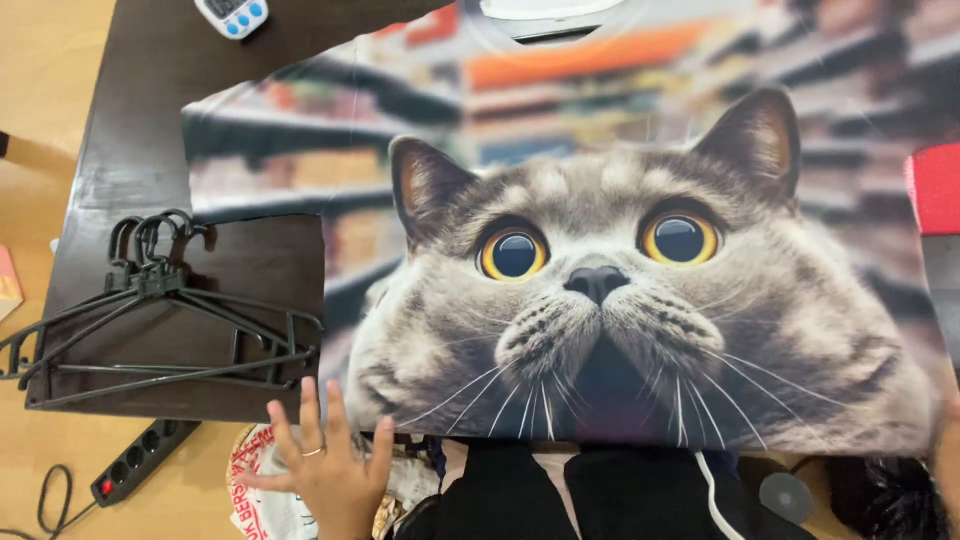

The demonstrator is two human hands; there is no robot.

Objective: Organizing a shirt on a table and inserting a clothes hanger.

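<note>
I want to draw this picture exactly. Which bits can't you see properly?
- Right hand: only a sliver shows in the head view; the right edge cuts it off.
- Cat T-shirt: its right sleeve runs out of frame.
- Timer: the top edge cuts it.
- Red thing: mostly out of frame, kind unclear.
- Hangers: stacked together, so their number is unclear.
- Left hand: its wrist runs off the bottom edge.
</note>
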